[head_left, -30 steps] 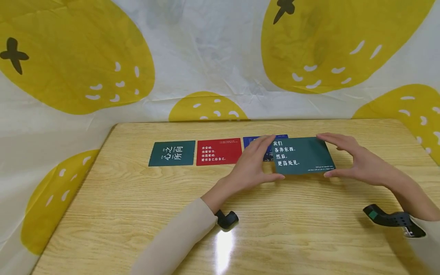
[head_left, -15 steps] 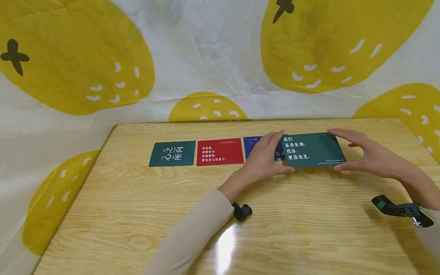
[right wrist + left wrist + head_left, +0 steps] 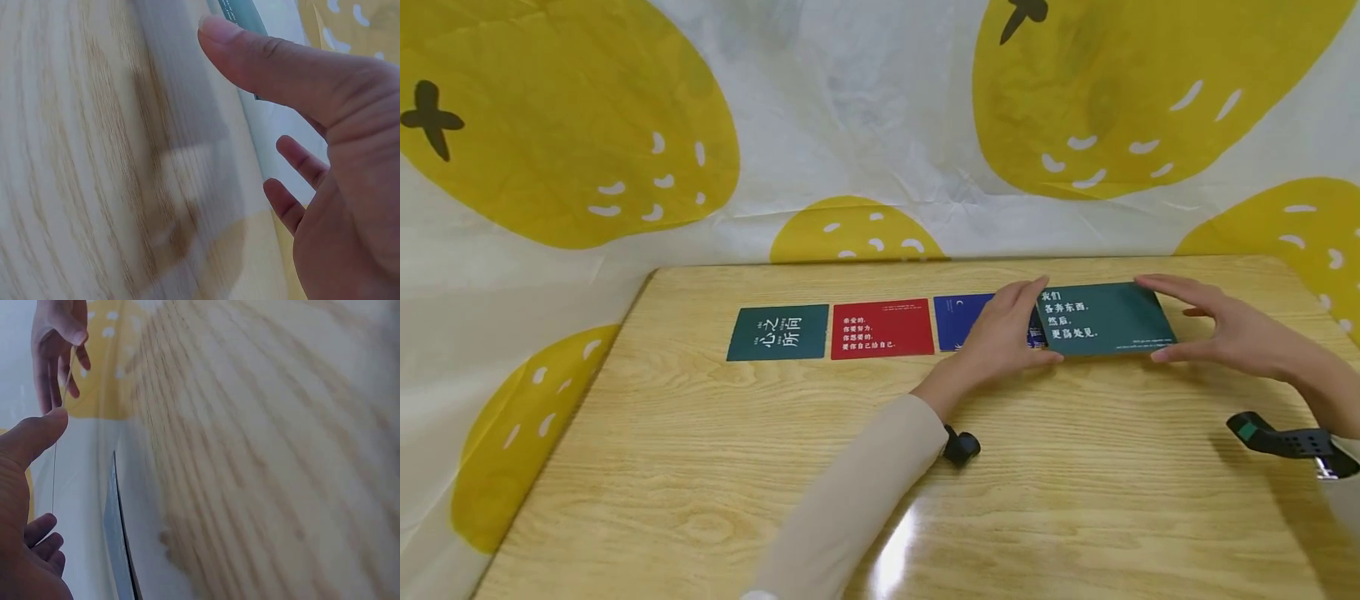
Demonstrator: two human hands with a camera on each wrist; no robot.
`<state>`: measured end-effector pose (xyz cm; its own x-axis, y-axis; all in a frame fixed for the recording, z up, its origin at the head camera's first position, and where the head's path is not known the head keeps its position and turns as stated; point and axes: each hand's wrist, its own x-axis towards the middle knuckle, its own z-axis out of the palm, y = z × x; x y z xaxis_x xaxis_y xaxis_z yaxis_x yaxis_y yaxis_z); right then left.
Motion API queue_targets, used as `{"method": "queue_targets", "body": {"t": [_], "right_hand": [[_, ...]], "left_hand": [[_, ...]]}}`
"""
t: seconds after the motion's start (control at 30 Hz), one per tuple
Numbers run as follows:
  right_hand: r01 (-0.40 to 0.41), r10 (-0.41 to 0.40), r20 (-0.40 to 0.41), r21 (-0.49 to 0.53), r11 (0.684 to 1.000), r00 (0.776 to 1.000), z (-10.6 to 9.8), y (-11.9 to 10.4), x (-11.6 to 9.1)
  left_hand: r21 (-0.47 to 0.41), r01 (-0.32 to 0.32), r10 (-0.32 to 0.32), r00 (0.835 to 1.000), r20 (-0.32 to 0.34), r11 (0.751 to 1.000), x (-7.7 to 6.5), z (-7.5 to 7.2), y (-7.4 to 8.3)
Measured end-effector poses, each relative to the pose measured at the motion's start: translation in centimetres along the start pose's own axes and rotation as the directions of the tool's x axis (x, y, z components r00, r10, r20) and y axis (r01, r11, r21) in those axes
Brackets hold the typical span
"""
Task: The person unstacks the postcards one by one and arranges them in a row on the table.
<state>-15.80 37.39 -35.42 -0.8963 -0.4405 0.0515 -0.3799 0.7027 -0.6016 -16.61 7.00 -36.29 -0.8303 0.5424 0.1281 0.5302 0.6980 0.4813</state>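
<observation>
A dark green card with white lettering is held at its two short ends, its printed face toward me. My left hand grips its left end, thumb at the lower corner and fingers at the upper one. Its right end is pinched the same way by my right hand. Edge-on in the left wrist view, the card appears raised off the table. Behind my left hand a blue card lies partly hidden. In the right wrist view my thumb covers part of the green card's corner.
Left of the blue card, a red card and another green card lie in a row on the wooden table. A white cloth with yellow fruit shapes hangs behind the table. Each wrist wears a black camera mount.
Both hands have carried the green card to the right and a little farther back. More of the blue card shows now. The other cards have stayed in place.
</observation>
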Motion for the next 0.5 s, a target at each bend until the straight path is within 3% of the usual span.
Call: {"method": "queue_targets", "body": {"t": [0.3,0.5], "right_hand": [[-0.014,0.014,0.047,-0.006,1.000,0.999,-0.5,1.7,0.3],[-0.010,0.010,0.078,0.000,1.000,0.997,-0.6,2.5,1.0]], "left_hand": [[0.110,0.028,-0.032,0.999,0.032,0.993,1.8,1.1,0.6],[0.121,0.058,-0.064,0.997,0.044,0.991,2.4,1.7,0.5]]}}
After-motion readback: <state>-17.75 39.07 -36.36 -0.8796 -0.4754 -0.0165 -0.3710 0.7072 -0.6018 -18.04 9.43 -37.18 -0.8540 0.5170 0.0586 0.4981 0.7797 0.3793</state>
